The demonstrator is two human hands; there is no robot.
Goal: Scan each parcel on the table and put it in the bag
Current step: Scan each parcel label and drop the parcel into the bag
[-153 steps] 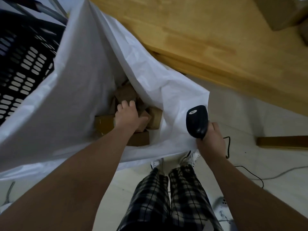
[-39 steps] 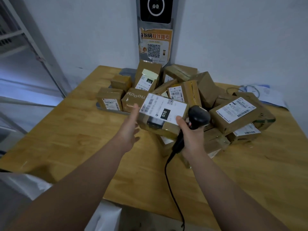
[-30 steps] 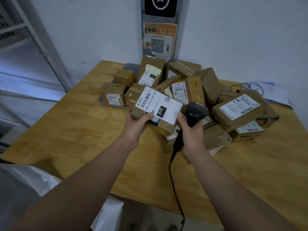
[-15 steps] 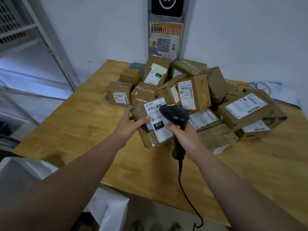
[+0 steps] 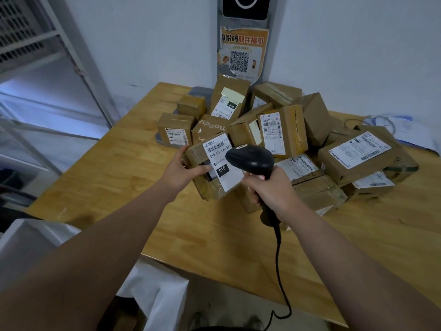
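Gripping a taped brown parcel with white "010" label in my left hand, my right hand clasps the black scanner just beside it.

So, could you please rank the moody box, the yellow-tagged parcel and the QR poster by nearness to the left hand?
1. The moody box, just behind the left hand.
2. The yellow-tagged parcel, leaning farther back.
3. The QR poster, on the wall behind.

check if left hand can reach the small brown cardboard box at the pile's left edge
Likely not yet: the left hand grips the taped brown 010-labelled parcel; otherwise the small box lies unblocked.
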